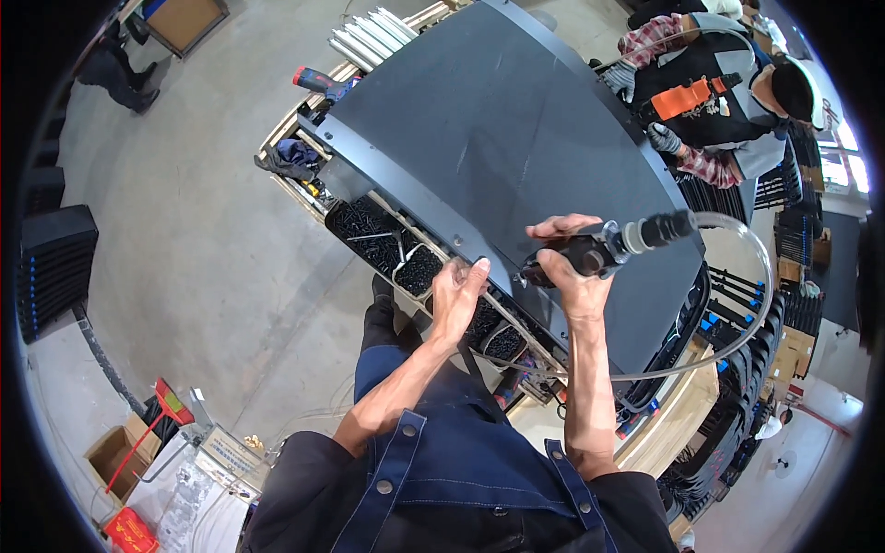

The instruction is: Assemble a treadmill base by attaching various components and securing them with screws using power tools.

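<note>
Right hand (576, 276) of ours is wrapping round the body of a black pneumatic driver (604, 247), fingers curled over the top and the thumb underneath, holding it nearly level with its tip pressing at the rim of the dark panel (498, 129). Our right forearm is rising straight up from the lower edge, the wrist bending slightly leftward. Our left hand (456, 295) is lying open, fingers together and flat, its fingertips resting on the panel's lower rim just beside the driver's tip; it is holding nothing that we can see, and that forearm is slanting in from the lower left.

We are seeing the panel as a large matte sheet, dark grey and smooth, with a raised lip along its near edge. A clear hose (751, 267) is looping in a wide arc from the driver's rear end, out to the right and back under our arm. Trays of small black screws (369, 226) are sitting under the panel's near edge, on the pale wooden worktop (678, 415).

Bare grey floor (212, 240) is spreading wide to our left. On the right we are hemmed in by racks of black parts (737, 387), and another person in a plaid shirt and gloves (710, 83) is standing at the panel's far edge
</note>
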{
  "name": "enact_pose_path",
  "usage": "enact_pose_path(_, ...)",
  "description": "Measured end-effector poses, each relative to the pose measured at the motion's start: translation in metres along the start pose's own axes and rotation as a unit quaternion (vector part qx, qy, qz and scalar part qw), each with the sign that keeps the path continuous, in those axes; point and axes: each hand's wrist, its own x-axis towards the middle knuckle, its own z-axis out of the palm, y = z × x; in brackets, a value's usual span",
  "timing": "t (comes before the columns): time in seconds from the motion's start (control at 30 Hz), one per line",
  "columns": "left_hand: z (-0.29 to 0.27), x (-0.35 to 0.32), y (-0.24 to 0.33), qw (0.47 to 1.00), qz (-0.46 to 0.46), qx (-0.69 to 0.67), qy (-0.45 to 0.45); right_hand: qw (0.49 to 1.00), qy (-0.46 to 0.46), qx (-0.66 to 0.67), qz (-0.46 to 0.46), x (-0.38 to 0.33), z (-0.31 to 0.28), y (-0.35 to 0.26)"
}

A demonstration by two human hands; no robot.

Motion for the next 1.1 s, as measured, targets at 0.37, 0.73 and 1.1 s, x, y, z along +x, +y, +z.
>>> enact_pose_path(0.37,-0.005,0.002,-0.006,1.0,-0.008,0.027,-0.007,0.996,-0.061,0.07,-0.009,0.002,-0.016,0.01)
enact_pose_path(0.73,-0.017,-0.007,0.008,0.995,0.008,0.091,0.03,0.983,-0.066,-0.1,-0.14,-0.039,-0.004,0.015)
enact_pose_path(1.1,0.127,-0.049,0.122,0.795,0.519,0.258,-0.178,0.998,0.006,0.057,-0.038,-0.043,-0.002,0.017)
